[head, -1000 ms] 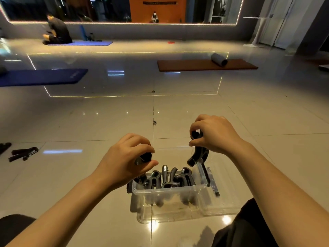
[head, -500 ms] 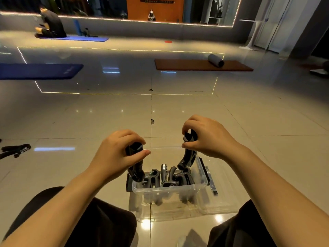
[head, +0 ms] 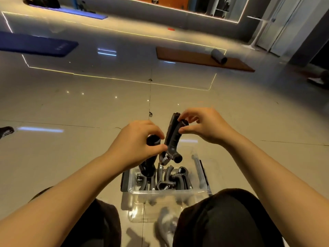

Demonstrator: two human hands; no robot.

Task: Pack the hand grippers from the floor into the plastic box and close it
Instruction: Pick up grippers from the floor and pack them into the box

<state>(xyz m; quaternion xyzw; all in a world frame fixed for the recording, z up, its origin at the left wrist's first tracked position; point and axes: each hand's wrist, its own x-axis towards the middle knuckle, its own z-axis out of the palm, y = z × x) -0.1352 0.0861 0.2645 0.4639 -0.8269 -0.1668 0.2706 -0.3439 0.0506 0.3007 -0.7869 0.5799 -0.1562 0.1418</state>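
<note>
A clear plastic box [head: 165, 192] stands on the floor between my knees with several black hand grippers [head: 170, 179] inside. My left hand [head: 132, 145] grips the top of one black hand gripper [head: 148, 167] whose lower end reaches into the box at its left side. My right hand [head: 204, 126] pinches the upper handle end of another hand gripper [head: 173, 138], held upright above the box with its metal spring end pointing down. The two held grippers are close together. A clear lid [head: 202, 172] lies along the box's right side.
Another black hand gripper [head: 6, 131] lies on the tiled floor at the far left edge. A blue mat [head: 35, 44] lies at the back left, an orange mat [head: 199, 58] with a grey roll [head: 219, 56] at the back right. My dark-trousered knees [head: 227, 216] flank the box.
My right hand has lifted its gripper up out of the box and turned it upright. My left hand has moved right, toward it. The view has tilted down and closer.
</note>
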